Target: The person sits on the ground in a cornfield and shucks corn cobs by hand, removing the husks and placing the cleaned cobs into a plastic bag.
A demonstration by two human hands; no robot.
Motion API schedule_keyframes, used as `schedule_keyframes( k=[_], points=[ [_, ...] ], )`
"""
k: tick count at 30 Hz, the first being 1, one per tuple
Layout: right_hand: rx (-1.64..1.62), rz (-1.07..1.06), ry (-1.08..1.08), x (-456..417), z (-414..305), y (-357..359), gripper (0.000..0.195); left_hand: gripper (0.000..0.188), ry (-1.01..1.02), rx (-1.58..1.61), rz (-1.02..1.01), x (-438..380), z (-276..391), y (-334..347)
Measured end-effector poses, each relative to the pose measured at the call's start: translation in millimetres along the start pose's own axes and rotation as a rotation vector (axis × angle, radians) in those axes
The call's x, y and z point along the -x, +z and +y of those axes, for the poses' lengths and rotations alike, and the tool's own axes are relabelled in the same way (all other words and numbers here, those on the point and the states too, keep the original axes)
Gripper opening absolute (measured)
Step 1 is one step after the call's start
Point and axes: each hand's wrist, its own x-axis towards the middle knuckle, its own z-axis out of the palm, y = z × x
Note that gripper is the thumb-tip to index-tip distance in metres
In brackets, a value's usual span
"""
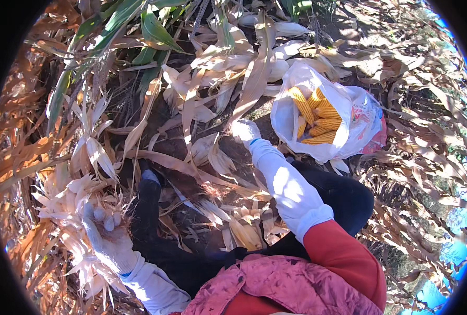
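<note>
My left hand (109,236), in a pale knit glove, is palm up at the lower left with its fingers loosely curled. Brown strands of corn silk cling around the fingers, and no ear shows in the palm. Peeled-back dry corn husks (86,271) lie beside and under it. My right hand (246,132), in a white glove, reaches forward to the lower end of a long dry corn leaf (253,88). Its fingers are bunched and partly hidden, so a grip cannot be made out. Right of it, a white plastic bag (310,75) stands with several husked yellow corn ears (328,114) inside.
Unhusked ears (290,29) and pale husks lie at the top centre. Green-leaved corn stalks (113,25) spread across the upper left. My bent legs (149,204) in dark trousers flank a patch of soil (202,236) strewn with husks. Dry leaves (414,157) cover the right side.
</note>
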Motion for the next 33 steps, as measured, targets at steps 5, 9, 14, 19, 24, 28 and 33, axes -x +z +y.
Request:
schedule_keyframes(
  k=[5, 9, 14, 19, 24, 28, 33],
  points=[
    [0.668, -0.157, -0.420, -48.8, 0.9, 24.5, 0.004, 0.043, 0.010, -0.017, 0.027, 8.0, 0.9, 6.4],
    [0.726, -0.146, -0.208, -79.0, 8.0, 48.8, 0.004, 0.041, -0.006, -0.025, 0.122, 6.0, 1.7, 6.9],
    [0.762, -0.128, -0.054, -106.9, 15.3, 75.3, 0.004, 0.037, -0.065, 0.055, 0.002, -1.2, 5.4, -13.1],
    [0.106, 0.009, 0.231, -107.2, 30.7, 75.7, 0.006, 0.038, -0.047, -0.010, 0.040, -0.1, 9.9, -0.7],
    [-0.428, -0.095, 0.219, -61.1, -27.2, 33.5, 0.005, 0.041, 0.023, -0.141, 0.061, 13.7, 4.4, 12.2],
    [0.524, -0.160, -0.734, 27.9, -140.9, 15.8, 0.008, 0.037, -0.005, -0.165, -0.067, 25.0, 2.2, 17.6],
    [0.155, -0.318, 0.400, 144.8, -266.7, 36.4, 0.012, 0.042, 0.085, -0.678, -0.348, 41.1, -26.4, 14.1]
  ],
)
